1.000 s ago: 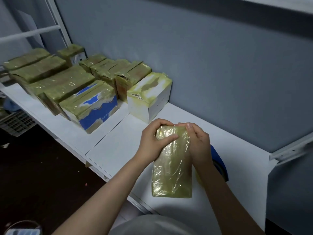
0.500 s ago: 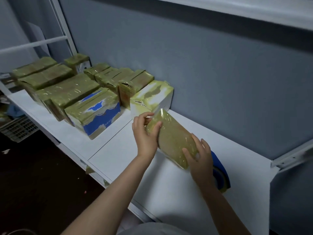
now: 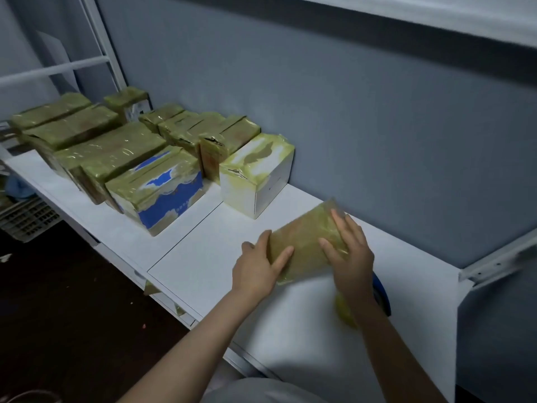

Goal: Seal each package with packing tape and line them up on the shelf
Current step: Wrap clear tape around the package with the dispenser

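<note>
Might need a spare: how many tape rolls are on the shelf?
1: a blue-edged roll on the shelf, mostly hidden behind the wrist of the right hand; others may be unseen.

bare shelf [image 3: 200, 257] leftward, white box [image 3: 255, 184] beyond

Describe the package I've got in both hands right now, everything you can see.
The package is a flat rectangular block in glossy yellow-green wrap, slightly blurred. It lies angled on or just above the white shelf, right of the white box, not touching it. The left hand grips its near end, thumb on top; the right hand lies flat on its top.
</note>
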